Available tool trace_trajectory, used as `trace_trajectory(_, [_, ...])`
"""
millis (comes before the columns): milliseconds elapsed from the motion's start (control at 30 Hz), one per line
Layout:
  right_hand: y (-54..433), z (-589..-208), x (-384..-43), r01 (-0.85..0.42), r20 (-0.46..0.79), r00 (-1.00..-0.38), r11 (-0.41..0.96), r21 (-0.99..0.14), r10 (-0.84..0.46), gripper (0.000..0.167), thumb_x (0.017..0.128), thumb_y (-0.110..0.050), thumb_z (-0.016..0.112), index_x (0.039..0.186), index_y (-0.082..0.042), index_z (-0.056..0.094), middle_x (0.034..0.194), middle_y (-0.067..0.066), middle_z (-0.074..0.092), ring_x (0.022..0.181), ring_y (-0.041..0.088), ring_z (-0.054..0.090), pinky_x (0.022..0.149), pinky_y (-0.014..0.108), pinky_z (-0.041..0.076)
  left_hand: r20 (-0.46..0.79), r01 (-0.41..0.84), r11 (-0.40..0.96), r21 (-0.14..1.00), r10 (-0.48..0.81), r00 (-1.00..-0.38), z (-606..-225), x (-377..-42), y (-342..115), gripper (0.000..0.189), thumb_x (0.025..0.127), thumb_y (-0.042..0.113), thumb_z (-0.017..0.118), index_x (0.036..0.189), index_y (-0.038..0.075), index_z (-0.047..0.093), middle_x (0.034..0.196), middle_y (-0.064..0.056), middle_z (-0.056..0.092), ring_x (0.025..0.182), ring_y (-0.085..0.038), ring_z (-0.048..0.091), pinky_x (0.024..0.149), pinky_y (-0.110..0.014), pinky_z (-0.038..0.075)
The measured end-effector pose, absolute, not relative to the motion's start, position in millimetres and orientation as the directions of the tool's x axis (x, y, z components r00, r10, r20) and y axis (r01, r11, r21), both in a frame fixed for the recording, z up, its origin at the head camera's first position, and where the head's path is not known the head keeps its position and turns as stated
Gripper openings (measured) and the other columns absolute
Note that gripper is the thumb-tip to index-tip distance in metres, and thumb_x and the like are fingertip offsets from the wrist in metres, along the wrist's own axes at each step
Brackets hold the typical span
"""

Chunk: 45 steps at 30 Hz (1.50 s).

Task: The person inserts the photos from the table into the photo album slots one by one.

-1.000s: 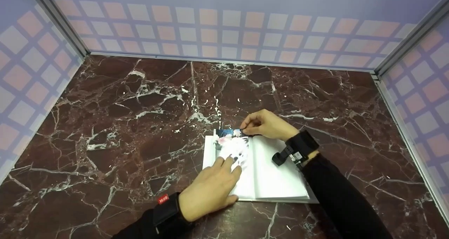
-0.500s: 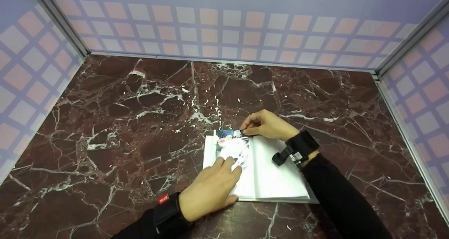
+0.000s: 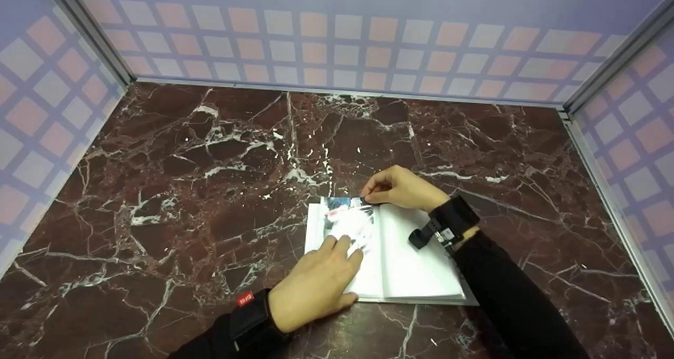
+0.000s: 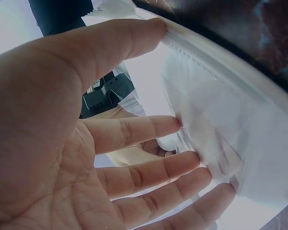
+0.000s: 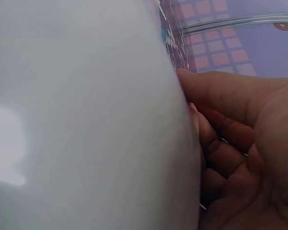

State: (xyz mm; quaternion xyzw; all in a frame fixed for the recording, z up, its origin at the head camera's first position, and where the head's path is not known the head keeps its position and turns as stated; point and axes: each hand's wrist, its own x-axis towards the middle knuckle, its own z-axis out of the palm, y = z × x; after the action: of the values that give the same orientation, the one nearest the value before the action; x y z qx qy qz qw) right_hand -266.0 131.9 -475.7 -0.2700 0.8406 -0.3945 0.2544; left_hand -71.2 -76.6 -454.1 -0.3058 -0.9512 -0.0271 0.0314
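An open photo album (image 3: 418,269) with clear-sleeved white pages lies on the table. A photo with flowers on a dark blue ground (image 3: 338,203) sits in the left page, its top edge sticking out past the page; glare washes out its middle. At that top right corner, my right hand (image 3: 404,188) pinches the photo between thumb and fingers. My left hand (image 3: 318,280) rests on the lower left page, fingers extended. In the left wrist view its fingertips touch the clear sleeve (image 4: 206,86). A white page (image 5: 86,86) fills much of the right wrist view.
The brown marble-patterned table (image 3: 210,190) spreads around the album, with small white flecks behind it. Checkered panels (image 3: 347,48) enclose the back and both sides. Black straps with devices (image 3: 453,217) sit on the wrists, the right one hanging over the right page.
The photo has slid slightly down into the page, so a little less of it sticks out at the top. Both hands have stayed almost in place.
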Motion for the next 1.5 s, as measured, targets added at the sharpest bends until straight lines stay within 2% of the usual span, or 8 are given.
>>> trace_trajectory(300, [132.7, -475.6, -264.9, -0.283, -0.196, -0.697, 0.517, -0.808, -0.689, 0.009, 0.096, -0.009, 0.079, 0.104, -0.008, 0.082, 0.102, 0.008, 0.081, 0.081, 0.008, 0.065, 0.075, 0.017, 0.052, 0.064, 0.58, 0.814, 0.036, 0.577, -0.814, -453.9, -71.8, -76.4, 0.062, 0.079, 0.051, 0.092, 0.118, 0.009, 0.068, 0.1, -0.004, 0.059, 0.086, -0.018, 0.055, 0.054, -0.023, 0.05])
trace_trajectory(567, [133.2, -475.2, -264.4, -0.274, -0.214, -0.7, 0.532, -0.801, -0.682, 0.01, 0.097, -0.012, 0.079, 0.107, -0.01, 0.08, 0.098, 0.006, 0.079, 0.082, 0.01, 0.064, 0.074, 0.019, 0.051, 0.088, 0.579, 0.815, 0.023, 0.575, -0.813, -454.3, -69.8, -76.0, 0.061, 0.078, 0.052, 0.092, 0.115, 0.01, 0.069, 0.1, -0.004, 0.059, 0.086, -0.018, 0.056, 0.053, -0.022, 0.05])
trace_trajectory(1200, [133.6, -475.0, -264.5, -0.309, -0.207, -0.682, 0.533, -0.787, -0.701, 0.01, 0.097, -0.012, 0.078, 0.106, -0.011, 0.082, 0.105, 0.006, 0.081, 0.086, 0.012, 0.065, 0.079, 0.019, 0.052, 0.092, 0.59, 0.808, 0.003, 0.587, -0.804, -452.9, -67.6, -74.7, 0.06, 0.079, 0.05, 0.092, 0.118, 0.011, 0.068, 0.103, -0.003, 0.062, 0.088, -0.018, 0.057, 0.054, -0.021, 0.05])
trace_trajectory(1500, [133.7, -474.6, -263.3, -0.329, -0.208, -0.665, 0.531, -0.781, -0.717, 0.011, 0.099, -0.012, 0.077, 0.107, -0.013, 0.083, 0.106, 0.006, 0.08, 0.084, 0.012, 0.062, 0.076, 0.019, 0.05, 0.092, 0.595, 0.804, 0.001, 0.592, -0.801, -453.4, -67.6, -75.0, 0.06, 0.079, 0.051, 0.092, 0.117, 0.011, 0.068, 0.101, -0.003, 0.061, 0.087, -0.017, 0.056, 0.054, -0.021, 0.051])
